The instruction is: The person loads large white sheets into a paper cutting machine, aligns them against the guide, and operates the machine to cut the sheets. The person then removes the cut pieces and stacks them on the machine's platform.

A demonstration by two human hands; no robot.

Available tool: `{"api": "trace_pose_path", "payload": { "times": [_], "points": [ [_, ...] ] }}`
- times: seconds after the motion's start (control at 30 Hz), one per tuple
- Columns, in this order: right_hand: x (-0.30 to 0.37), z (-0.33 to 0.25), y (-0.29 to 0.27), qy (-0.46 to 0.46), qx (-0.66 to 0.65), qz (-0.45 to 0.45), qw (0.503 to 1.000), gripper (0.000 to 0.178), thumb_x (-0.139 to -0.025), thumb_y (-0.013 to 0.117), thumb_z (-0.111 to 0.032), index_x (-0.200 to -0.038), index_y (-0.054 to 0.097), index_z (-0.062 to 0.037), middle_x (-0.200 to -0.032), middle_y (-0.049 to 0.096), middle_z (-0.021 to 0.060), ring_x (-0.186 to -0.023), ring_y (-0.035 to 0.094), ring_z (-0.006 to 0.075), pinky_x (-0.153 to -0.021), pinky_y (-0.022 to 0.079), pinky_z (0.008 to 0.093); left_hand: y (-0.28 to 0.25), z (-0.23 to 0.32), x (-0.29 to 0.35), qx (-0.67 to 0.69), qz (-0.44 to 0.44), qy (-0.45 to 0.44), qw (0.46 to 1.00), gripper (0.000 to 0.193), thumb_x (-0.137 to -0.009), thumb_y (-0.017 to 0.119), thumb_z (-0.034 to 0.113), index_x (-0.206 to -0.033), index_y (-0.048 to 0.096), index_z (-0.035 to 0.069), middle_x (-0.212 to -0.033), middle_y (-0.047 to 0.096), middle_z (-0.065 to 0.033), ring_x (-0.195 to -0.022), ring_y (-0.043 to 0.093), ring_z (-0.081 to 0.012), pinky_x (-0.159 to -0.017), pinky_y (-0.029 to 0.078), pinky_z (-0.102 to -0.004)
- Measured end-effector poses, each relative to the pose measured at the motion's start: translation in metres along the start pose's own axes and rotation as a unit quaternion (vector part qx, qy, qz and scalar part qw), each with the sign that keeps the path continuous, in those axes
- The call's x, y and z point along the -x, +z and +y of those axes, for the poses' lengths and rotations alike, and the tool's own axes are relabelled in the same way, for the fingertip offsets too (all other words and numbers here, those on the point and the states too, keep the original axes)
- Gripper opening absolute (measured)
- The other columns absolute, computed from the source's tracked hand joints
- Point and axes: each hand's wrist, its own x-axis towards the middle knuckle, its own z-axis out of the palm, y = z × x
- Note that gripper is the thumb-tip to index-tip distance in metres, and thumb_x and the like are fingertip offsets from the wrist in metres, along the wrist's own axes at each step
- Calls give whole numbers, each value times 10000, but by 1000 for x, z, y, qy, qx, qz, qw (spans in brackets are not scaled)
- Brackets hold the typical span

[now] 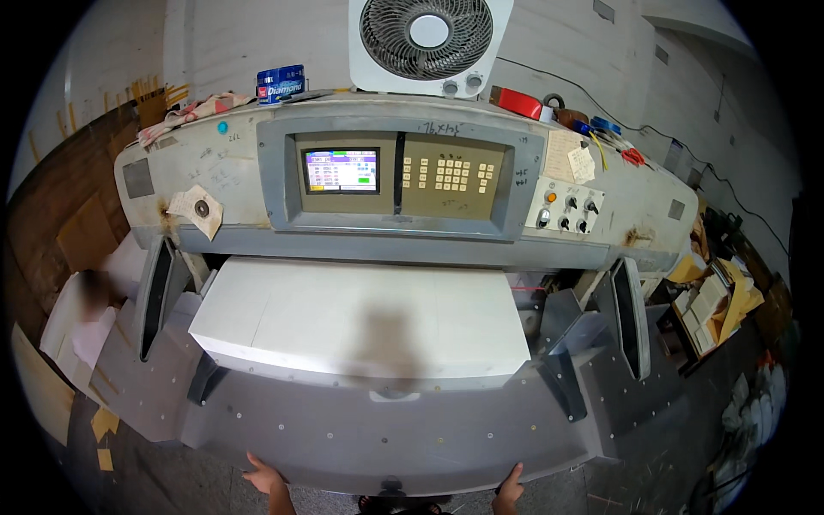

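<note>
A thick stack of white paper (360,318) lies on the grey metal table (386,463) of a large cutting machine, its back part under the machine's front beam. My left hand (264,474) is at the table's front edge, left of the middle, with fingers stretched out and apart. At the same edge, farther right, my right hand (510,487) has one finger stretched upward; its other fingers are partly hidden. Neither hand shows anything held, and both are well away from the paper. A dark shadow falls across the stack's middle.
A lit screen (342,172) and a keypad (448,175) sit in the machine's front panel, with knobs (568,210) to the right. On top stand a fan (429,39), a blue tin (281,84) and a red object (518,103). Upright guards (631,318) flank the table. A blurred person (93,322) is at far left.
</note>
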Motion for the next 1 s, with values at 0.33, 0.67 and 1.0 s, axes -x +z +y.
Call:
{"api": "trace_pose_path", "payload": {
  "times": [0.33,0.67,1.0],
  "points": [
    [1,2,1,6,19,42,999,910,-797,709,-628,-1126,577,210,-1144,640,241,-996,640,287,-835,517,403,8,0,0,18,-3,-31,999,1001,-898,432,725,-1423,286,-115,-1145,615,-296,-1006,660,-401,-750,590,-466],
    [-45,4,-22,-36,207,87,974,896,-787,739,-574,-1272,496,140,-1214,565,241,-1088,572,353,-913,482,428,33,-39,-44,-80,-12,-16,997,891,-877,489,699,-1286,430,-91,-1172,595,-301,-1046,629,-422,-821,534,-510],
    [-165,-235,107,-146,-26,-389,909,680,-941,605,-343,-1496,333,-61,-1476,414,142,-1333,420,301,-1056,373,365,19,142,173,187,-328,391,839,276,-948,587,165,-1118,609,-51,-1023,654,-157,-969,616,-229,-862,487,-350]
  ]
}}
